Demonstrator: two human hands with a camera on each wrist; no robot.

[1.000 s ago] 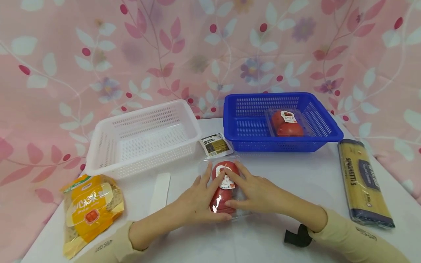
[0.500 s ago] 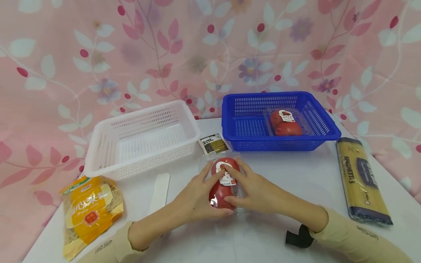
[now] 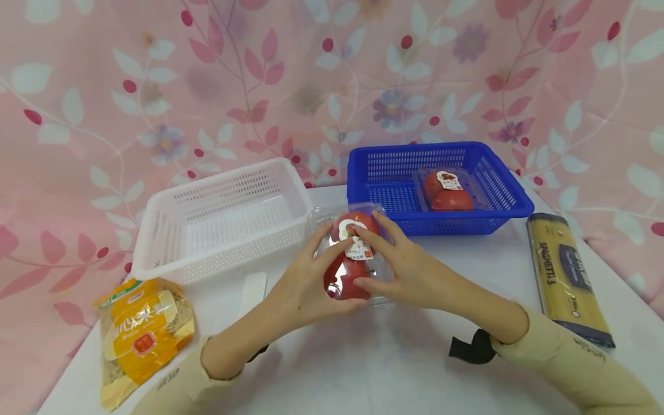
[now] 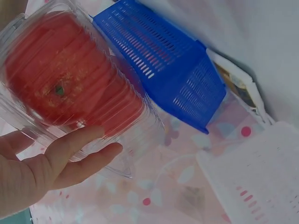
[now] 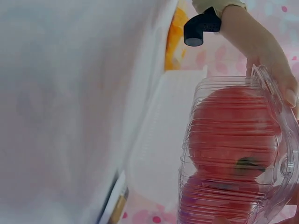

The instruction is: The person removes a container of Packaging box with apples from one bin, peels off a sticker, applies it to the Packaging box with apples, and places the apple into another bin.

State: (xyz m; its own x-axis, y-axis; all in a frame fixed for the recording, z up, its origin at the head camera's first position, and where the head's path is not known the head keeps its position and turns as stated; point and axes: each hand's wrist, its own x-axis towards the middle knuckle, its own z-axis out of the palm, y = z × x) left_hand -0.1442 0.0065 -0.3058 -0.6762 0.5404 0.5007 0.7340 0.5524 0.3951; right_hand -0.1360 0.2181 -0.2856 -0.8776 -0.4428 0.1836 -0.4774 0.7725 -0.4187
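Note:
A clear plastic box of red fruit (image 3: 343, 278) with a white label is held off the table between both hands. My left hand (image 3: 306, 282) grips its left side, thumb at the near edge and fingers over the top. On the right side, my right hand (image 3: 410, 271) holds it the same way. The wrist views show the ribbed underside of the box (image 5: 229, 135). Behind it is a blue basket (image 3: 436, 225) holding a similar fruit box (image 3: 448, 193). A white basket (image 3: 244, 253) stands at the back left.
A yellow snack bag (image 3: 142, 334) lies at the left, near a white strip (image 3: 253, 291). A spaghetti pack (image 3: 568, 276) lies at the right. A small flat packet (image 4: 238, 86) is between the baskets, hidden in the head view by the held box.
Both hands have lifted the fruit box off the table and moved it away from the person, toward the baskets. It now covers the small packet in the head view.

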